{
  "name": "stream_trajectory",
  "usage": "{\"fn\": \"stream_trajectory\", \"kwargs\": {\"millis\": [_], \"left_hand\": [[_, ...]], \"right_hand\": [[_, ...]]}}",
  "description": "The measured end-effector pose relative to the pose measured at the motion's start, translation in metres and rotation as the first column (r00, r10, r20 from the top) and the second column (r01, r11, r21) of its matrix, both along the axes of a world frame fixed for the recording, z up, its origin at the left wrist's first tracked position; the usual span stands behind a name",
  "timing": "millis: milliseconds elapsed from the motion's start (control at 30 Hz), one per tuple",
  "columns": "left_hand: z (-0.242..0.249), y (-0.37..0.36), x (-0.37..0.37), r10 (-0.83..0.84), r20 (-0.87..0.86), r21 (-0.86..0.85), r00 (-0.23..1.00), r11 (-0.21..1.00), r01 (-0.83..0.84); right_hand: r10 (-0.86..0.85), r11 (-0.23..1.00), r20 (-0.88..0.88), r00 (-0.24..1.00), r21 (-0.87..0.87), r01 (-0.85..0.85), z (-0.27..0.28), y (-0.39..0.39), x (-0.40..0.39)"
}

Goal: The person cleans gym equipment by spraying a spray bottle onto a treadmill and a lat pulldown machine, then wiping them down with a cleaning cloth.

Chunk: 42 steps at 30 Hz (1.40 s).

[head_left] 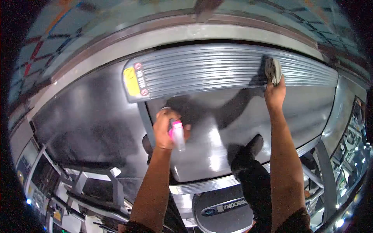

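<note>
My right hand (pixel 275 95) grips a folded greyish cloth (pixel 274 72), which lies against the ribbed silver side rail (pixel 206 70) of a treadmill, toward its right part. Lower left, over the dark treadmill belt (pixel 244 116), my left hand (pixel 163 128) is wrapped round a small spray bottle (pixel 178 139) with a pink band and a clear, pale body. The bottle is slightly blurred and partly hidden by the fingers. A yellow warning label (pixel 131 82) marks the left end of the rail.
My dark shoe (pixel 255 145) and trouser leg show on the belt. A second ribbed rail (pixel 208 184) runs along the near side, beside a dark cover with PRECOR lettering (pixel 229 206). Metal frames (pixel 116 186) of other machines stand lower left. A pale ledge (pixel 182 33) borders the far side.
</note>
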State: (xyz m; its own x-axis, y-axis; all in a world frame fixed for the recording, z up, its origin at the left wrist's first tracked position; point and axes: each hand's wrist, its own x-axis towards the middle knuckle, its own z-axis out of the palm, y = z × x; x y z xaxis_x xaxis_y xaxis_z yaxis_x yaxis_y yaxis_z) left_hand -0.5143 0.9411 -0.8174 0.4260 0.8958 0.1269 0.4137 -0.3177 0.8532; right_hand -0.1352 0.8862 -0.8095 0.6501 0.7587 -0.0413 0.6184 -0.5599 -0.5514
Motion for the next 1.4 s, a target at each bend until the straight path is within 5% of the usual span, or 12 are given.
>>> {"fn": "stream_trajectory", "kwargs": {"millis": [100, 200, 367, 433, 467, 600, 733, 933, 1000, 1100, 1233, 1400], "left_hand": [[0.004, 0.002, -0.005, 0.032, 0.114, -0.080, 0.993, 0.997, -0.023], [0.014, -0.005, -0.038, 0.076, 0.173, -0.204, 0.982, 0.978, -0.040], [0.045, -0.052, -0.142, 0.228, 0.257, -0.363, 0.939, 0.923, -0.126], [0.054, -0.073, -0.202, 0.281, 0.215, -0.438, 0.935, 0.884, -0.165], [0.058, -0.081, -0.229, 0.293, 0.190, -0.457, 0.937, 0.871, -0.179], [0.087, -0.108, -0.304, 0.567, 0.146, -0.658, 0.811, 0.668, -0.348], [0.095, -0.128, -0.336, 0.573, 0.072, -0.581, 0.817, 0.690, -0.432], [0.100, -0.119, -0.310, 0.621, 0.039, -0.602, 0.782, 0.640, -0.478], [0.102, -0.113, -0.304, 0.619, 0.030, -0.565, 0.785, 0.658, -0.498], [0.103, -0.111, -0.308, 0.661, 0.123, -0.652, 0.741, 0.617, -0.442], [0.120, -0.103, -0.324, 0.614, 0.033, -0.656, 0.789, 0.609, -0.446], [0.097, -0.126, -0.349, 0.597, -0.066, -0.663, 0.800, 0.573, -0.482]], "right_hand": [[-0.063, 0.998, -0.069, 0.996, 0.016, 0.065, -0.047, -0.003, -0.049], [0.171, 0.982, 0.039, 0.985, -0.092, -0.167, -0.018, 0.021, -0.142], [0.438, 0.846, -0.256, 0.862, -0.207, -0.492, 0.036, 0.059, -0.224], [0.603, 0.795, 0.055, 0.796, -0.124, -0.593, 0.029, 0.074, -0.279], [0.653, 0.732, -0.064, 0.754, -0.203, -0.651, 0.039, 0.088, -0.309], [0.907, 0.409, 0.246, 0.342, -0.323, -0.854, -0.012, 0.102, -0.419], [0.865, 0.501, 0.330, 0.379, -0.514, -0.696, -0.079, 0.047, -0.458], [0.945, 0.170, -0.117, 0.305, -0.621, -0.765, -0.057, -0.089, -0.487], [0.881, -0.085, -0.408, 0.240, -0.635, -0.768, -0.046, -0.115, -0.497], [0.872, -0.072, -0.429, 0.237, -0.591, -0.804, -0.041, -0.129, -0.503], [0.889, 0.343, -0.069, 0.453, -0.557, -0.757, -0.031, -0.007, -0.498], [0.896, 0.443, 0.285, 0.340, -0.537, -0.718, -0.033, 0.122, -0.447]]}}
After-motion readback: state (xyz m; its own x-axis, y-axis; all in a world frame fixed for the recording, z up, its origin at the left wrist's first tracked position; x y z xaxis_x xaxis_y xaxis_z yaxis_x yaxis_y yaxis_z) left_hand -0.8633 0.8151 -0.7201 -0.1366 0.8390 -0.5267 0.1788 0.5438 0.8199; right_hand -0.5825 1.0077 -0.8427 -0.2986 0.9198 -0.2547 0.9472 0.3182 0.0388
